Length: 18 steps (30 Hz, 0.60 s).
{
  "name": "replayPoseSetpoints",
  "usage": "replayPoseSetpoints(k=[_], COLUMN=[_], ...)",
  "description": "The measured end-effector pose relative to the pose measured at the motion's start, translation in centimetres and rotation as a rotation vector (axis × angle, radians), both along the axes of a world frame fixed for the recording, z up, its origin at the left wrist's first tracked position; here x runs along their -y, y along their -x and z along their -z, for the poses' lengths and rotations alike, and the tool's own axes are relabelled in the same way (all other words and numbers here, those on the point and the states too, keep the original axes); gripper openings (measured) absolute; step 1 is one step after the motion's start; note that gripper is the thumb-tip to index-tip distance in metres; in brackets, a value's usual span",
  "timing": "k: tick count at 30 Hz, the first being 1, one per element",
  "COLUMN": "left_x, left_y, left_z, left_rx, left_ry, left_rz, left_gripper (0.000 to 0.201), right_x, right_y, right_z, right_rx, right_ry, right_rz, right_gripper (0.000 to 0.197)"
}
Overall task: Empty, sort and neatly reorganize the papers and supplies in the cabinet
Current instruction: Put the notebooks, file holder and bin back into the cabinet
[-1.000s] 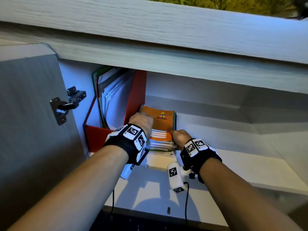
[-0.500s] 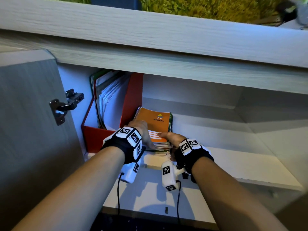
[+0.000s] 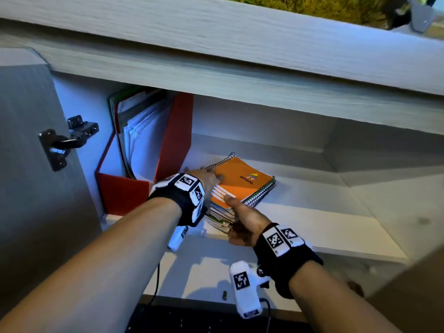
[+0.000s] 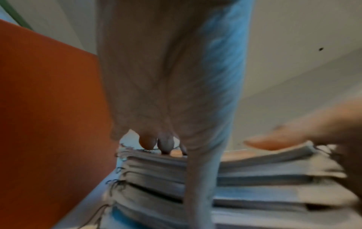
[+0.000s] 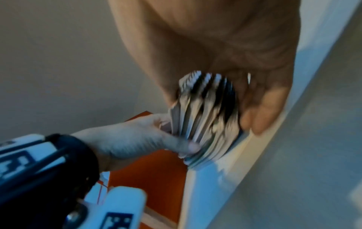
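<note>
A stack of spiral notebooks with an orange one on top lies askew on the cabinet shelf, beside a red file box. My left hand holds the stack's left end: fingertips press on the top cover by the wire spiral, and the thumb runs down the stack's edge. My right hand grips the near corner, thumb on the orange cover and fingers under the page edges. Both wrist views are blurred.
The red file box holds upright papers and folders against the left cabinet wall. The open door with its metal hinge stands at far left. A low top panel overhangs the shelf. A lower white board lies below the shelf's front edge.
The stack has turned from square-on to diagonal, its far end swung right. My right hand has drawn back to the near corner; my left stays on the spiral end.
</note>
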<state>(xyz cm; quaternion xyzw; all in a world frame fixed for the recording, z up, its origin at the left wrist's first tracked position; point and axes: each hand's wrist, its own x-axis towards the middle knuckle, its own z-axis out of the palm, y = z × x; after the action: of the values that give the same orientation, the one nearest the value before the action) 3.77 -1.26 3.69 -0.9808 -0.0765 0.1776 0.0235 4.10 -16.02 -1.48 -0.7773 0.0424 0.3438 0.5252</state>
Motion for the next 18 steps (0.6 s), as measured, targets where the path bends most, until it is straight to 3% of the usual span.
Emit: replayPoseSetpoints(k=[3, 5, 6, 8, 11, 12, 15, 18], left_x=[-0.4, 0.0, 0.5, 2.0, 4.7, 5.2, 6.1, 6.6], left_y=[-0.3, 0.3, 0.5, 0.5, 0.6, 0.4, 0.3, -0.5], left_z=[-0.7, -1.6, -1.8, -1.5, 0.0, 0.3, -0.4, -0.4], left_rx=[0.035, 0.144, 0.192, 0.204, -0.028, -0.063, -0.122, -0.025], left_ry=[0.039, 0.09, 0.11, 0.236, 0.37, 0.353, 0.229, 0.149], left_rz=[-0.11, -0.225, -0.26, -0.3, -0.324, -0.311, -0.251, -0.249], left_gripper=[0.071, 0.046, 0.04, 0.052, 0.085, 0.084, 0.078, 0.061], right_x=[2.6, 4.4, 4.9, 5.3, 4.4, 4.1, 3.2, 3.5], right_y=[-0.7, -3.6, -5.6, -8.8, -11.2, -11.7, -12.5, -13.1], right_z=[-1.9, -3.7, -4.4, -5.2, -4.8, -4.4, -3.3, -2.6], right_rx=[0.12, 0.449, 0.622, 0.774, 0.589, 0.529, 0.428, 0.352], right_ry=[0.186, 0.404, 0.549, 0.669, 0.539, 0.499, 0.335, 0.212], right_rz=[-0.197, -0.191, -0.151, -0.107, -0.153, -0.19, -0.192, -0.146], right_gripper=[0.071, 0.065, 0.066, 0.077, 0.09, 0.086, 0.049, 0.026])
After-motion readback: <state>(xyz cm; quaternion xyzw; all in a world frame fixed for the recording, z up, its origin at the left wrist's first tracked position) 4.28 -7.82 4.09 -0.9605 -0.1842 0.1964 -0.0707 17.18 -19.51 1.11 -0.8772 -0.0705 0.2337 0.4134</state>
